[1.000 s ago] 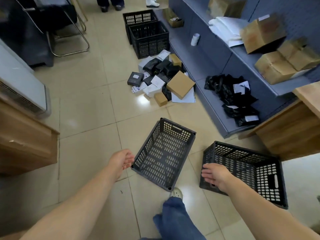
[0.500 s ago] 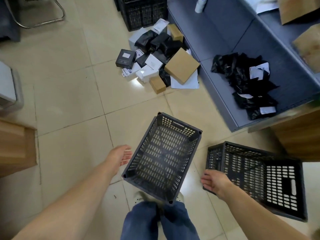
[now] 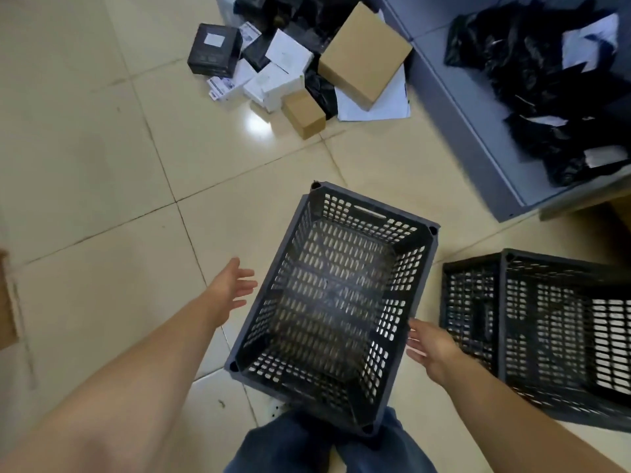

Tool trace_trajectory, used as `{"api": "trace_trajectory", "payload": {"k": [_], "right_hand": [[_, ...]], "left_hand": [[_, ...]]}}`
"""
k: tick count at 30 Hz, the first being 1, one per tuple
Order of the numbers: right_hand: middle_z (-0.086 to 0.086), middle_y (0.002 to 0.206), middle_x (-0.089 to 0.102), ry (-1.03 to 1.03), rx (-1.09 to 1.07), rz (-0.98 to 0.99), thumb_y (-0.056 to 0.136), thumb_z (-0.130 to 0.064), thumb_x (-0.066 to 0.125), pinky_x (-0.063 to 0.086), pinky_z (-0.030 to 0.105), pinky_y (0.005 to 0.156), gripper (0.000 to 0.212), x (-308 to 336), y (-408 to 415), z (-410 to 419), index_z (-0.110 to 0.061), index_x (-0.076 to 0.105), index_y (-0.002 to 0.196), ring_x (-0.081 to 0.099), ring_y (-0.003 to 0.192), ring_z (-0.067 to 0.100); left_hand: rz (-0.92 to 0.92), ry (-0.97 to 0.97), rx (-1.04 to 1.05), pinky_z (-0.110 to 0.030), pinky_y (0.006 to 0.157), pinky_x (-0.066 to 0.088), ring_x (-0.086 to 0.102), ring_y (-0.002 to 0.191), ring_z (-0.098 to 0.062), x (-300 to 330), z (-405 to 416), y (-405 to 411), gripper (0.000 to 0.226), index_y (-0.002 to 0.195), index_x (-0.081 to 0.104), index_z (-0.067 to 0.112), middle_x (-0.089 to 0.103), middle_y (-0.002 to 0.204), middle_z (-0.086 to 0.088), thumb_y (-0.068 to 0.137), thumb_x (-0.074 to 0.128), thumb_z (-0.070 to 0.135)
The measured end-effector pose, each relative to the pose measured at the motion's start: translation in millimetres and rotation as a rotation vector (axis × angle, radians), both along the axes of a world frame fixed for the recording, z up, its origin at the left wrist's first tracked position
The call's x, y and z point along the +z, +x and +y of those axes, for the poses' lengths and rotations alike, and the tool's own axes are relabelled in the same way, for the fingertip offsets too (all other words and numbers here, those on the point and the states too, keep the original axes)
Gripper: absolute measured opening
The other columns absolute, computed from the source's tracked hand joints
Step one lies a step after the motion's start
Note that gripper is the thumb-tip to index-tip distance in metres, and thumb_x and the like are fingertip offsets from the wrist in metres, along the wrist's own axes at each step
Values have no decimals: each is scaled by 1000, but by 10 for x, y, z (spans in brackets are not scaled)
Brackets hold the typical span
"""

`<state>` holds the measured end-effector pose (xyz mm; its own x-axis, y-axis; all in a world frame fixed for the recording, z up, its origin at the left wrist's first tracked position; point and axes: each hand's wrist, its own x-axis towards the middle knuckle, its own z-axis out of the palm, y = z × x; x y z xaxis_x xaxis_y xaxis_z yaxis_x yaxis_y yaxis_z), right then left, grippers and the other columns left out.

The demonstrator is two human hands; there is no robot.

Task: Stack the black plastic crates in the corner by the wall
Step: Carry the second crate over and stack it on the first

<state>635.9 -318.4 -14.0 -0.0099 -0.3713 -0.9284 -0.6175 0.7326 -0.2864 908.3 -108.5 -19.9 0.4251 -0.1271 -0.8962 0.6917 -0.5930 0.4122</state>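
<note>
A black perforated plastic crate (image 3: 333, 303) stands upright on the tiled floor right in front of my legs, its open top facing me. My left hand (image 3: 232, 286) hovers with spread fingers just off the crate's left wall, not touching it. On the other side, my right hand (image 3: 432, 346) is held with straight fingers beside the crate's right wall, in the gap before a second black crate (image 3: 546, 322) that stands at the right edge of the view. Neither hand holds anything.
A heap of small cartons, white boxes and black bags (image 3: 300, 63) lies on the floor ahead. A low grey shelf (image 3: 478, 124) with black bags (image 3: 560, 93) runs along the right. A wooden cabinet edge (image 3: 6, 302) shows at the left.
I have stepped closer and looked down, so the crate fills more of the view. My right hand left the second crate and moved to the near crate's right side; both hands spread open.
</note>
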Motion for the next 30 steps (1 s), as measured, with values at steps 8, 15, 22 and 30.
{"api": "trace_trajectory", "payload": {"k": [8,15,22,30], "right_hand": [[10,150,32,-14,-211,-33,96,-50,36,16,44,115,59,-290,98,-82,-15,38,143,27,140,25],[12,125,55,91,-381,-145,90,-68,24,37,51,95,70,-319,114,-153,-19,44,136,50,115,30],[14,119,58,97,-376,-131,86,-73,24,41,50,86,67,46,177,-112,-23,51,120,54,109,29],[16,117,61,95,-273,-144,85,-74,23,44,48,86,73,1063,385,-11,-22,49,129,57,106,31]], "left_hand": [[132,-157,79,-43,102,35,49,121,-28,-464,-236,130,74,134,48,11,55,131,-11,95,9,60],[173,-201,139,-45,99,37,52,116,-26,-506,-296,228,78,127,54,16,59,126,-7,89,9,69],[193,-142,128,-46,96,39,53,106,-25,-125,-153,269,80,120,57,18,60,114,-6,86,10,73],[184,-151,204,-46,91,41,53,99,-25,940,221,344,78,121,56,15,59,107,-6,88,11,71]]}}
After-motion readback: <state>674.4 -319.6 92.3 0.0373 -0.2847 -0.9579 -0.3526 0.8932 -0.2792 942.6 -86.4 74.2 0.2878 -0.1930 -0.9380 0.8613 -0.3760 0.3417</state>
